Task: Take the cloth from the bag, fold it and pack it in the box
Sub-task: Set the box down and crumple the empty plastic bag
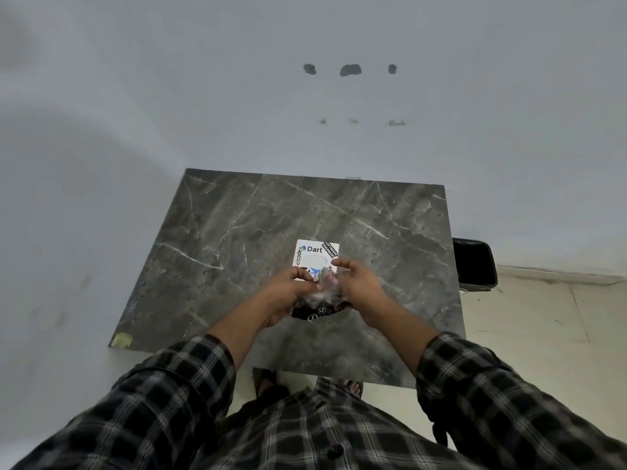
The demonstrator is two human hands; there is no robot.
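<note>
A small white box (314, 254) printed with "Dart" and other stickers lies near the middle of the dark marble table (237, 232). Just in front of it, above the table, both hands hold a clear plastic bag (324, 286) with a dark cloth (317, 312) inside; white print shows on the cloth's lower part. My left hand (288, 290) grips the bag's left side with fingers closed. My right hand (359, 286) holds the right side, its fingers pinching at the bag's top. The hands hide much of the bag and the box's near edge.
The table stands against a pale wall (305, 96) on its far and left sides. A black bin (475, 262) sits on the floor by the table's right edge. A yellowish tape patch (122, 340) marks the table's near-left corner. My sandalled feet (268, 381) show under the near edge.
</note>
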